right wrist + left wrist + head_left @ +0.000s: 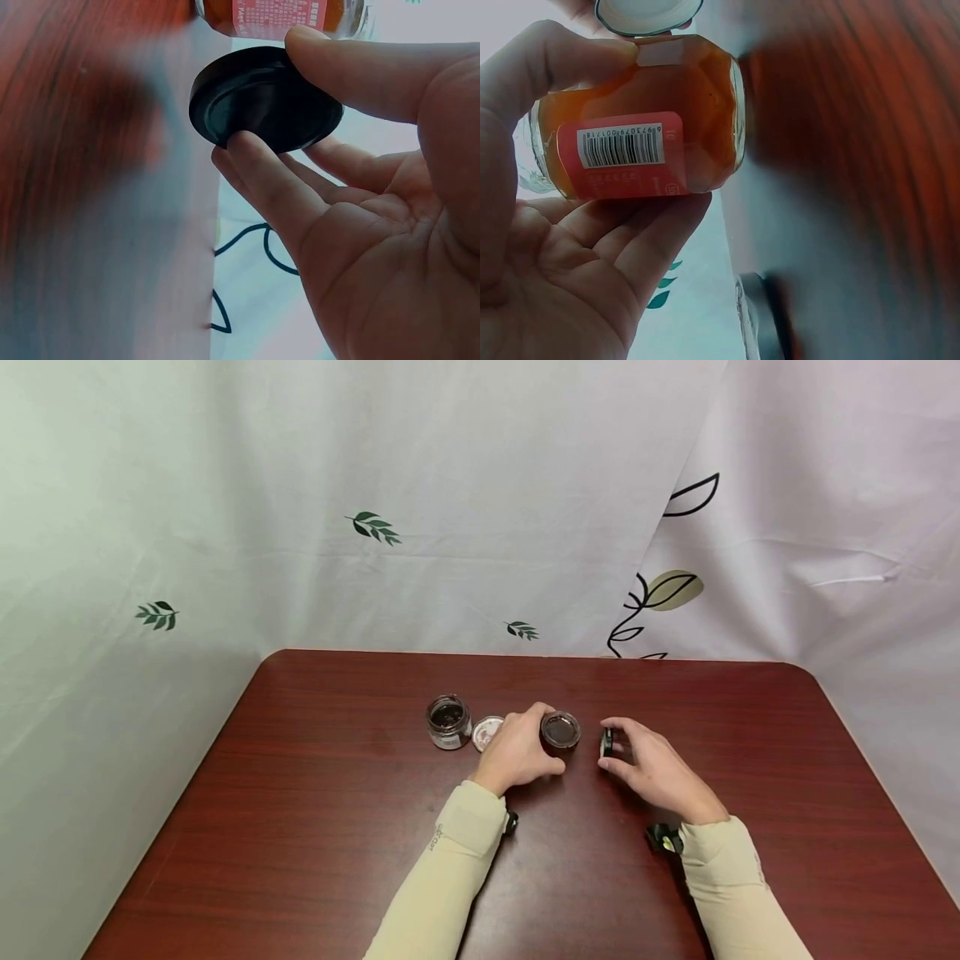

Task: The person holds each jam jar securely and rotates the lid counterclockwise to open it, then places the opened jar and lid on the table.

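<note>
My left hand (516, 747) grips a glass jar (560, 732) with amber contents, its fingers and thumb around the sides. A red label with a barcode (620, 145) faces the left wrist camera. The jar is upright and its mouth has no lid; I cannot tell whether its base touches the table. To its right, my right hand (660, 768) pinches a black jar lid (266, 99) between thumb and fingers. The lid is held on edge, apart from the jar, with its white inside (649, 13) turned toward the jar.
Left of my left hand stands another lidless glass jar (448, 723) with dark contents. Beside it a light-coloured round lid (487, 732) lies on the table, partly hidden by the hand. The dark red table (315, 827) ends at a white curtain (465, 485) with leaf prints.
</note>
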A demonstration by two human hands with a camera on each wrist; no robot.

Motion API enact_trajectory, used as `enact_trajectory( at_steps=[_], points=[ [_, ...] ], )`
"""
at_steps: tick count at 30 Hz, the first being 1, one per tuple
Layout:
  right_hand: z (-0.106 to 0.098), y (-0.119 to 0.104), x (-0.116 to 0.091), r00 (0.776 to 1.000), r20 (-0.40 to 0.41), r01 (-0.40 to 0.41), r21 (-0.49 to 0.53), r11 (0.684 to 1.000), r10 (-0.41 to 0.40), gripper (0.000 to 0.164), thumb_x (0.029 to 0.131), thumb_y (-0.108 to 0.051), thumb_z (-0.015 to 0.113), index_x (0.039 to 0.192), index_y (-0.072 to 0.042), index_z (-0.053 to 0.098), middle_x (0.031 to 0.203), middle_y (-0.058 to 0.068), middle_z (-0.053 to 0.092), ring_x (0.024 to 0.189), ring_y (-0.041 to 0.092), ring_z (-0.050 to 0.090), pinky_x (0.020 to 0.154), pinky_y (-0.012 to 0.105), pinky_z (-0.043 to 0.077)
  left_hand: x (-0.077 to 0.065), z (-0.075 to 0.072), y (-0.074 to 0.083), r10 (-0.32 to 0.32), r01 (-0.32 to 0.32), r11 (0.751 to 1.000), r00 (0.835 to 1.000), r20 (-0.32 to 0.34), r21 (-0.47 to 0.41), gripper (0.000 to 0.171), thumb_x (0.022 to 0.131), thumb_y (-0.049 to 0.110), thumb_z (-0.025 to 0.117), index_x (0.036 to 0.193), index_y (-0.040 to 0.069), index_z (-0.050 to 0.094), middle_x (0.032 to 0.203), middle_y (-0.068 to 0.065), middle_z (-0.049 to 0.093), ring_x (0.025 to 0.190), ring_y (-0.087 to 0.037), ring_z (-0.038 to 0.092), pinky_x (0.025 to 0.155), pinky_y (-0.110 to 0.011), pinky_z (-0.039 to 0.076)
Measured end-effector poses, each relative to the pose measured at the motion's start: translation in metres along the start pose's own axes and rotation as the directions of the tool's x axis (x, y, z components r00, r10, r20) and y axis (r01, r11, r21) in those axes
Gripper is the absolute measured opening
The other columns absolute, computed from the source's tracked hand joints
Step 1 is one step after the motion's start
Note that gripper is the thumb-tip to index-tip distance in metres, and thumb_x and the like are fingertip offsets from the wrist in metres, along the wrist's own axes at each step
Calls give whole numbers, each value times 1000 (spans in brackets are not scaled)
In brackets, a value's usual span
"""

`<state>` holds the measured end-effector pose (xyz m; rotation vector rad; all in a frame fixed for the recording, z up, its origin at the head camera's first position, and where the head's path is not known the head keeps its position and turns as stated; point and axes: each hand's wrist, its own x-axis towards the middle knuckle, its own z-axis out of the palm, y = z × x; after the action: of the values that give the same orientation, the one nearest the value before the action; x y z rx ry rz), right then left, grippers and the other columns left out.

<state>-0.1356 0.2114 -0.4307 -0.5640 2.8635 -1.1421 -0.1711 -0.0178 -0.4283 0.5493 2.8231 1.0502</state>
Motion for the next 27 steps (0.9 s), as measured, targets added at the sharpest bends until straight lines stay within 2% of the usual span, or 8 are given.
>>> enact_trajectory(
  at_steps=[14, 27],
  points=[
    [4, -1, 5, 1000, 19, -5, 6, 1000, 5, 53, 89, -5, 75, 134, 7, 52, 121, 23, 63, 103, 34, 69, 87, 48, 55, 2, -1, -2, -14, 14, 1000, 1000, 16, -13, 67, 64, 19, 87, 125, 14, 60, 97, 0, 71, 81, -11, 64, 73, -27, 52],
    [7, -3, 7, 998, 42, -42, 19, 999, 41, 52, 88, -7, 76, 132, 8, 54, 118, 18, 64, 102, 29, 69, 87, 44, 54, 4, -3, -3, -37, 37, 999, 998, 47, -16, 68, 65, 18, 87, 127, 13, 59, 100, -1, 70, 84, -12, 64, 76, -28, 51]
  ],
)
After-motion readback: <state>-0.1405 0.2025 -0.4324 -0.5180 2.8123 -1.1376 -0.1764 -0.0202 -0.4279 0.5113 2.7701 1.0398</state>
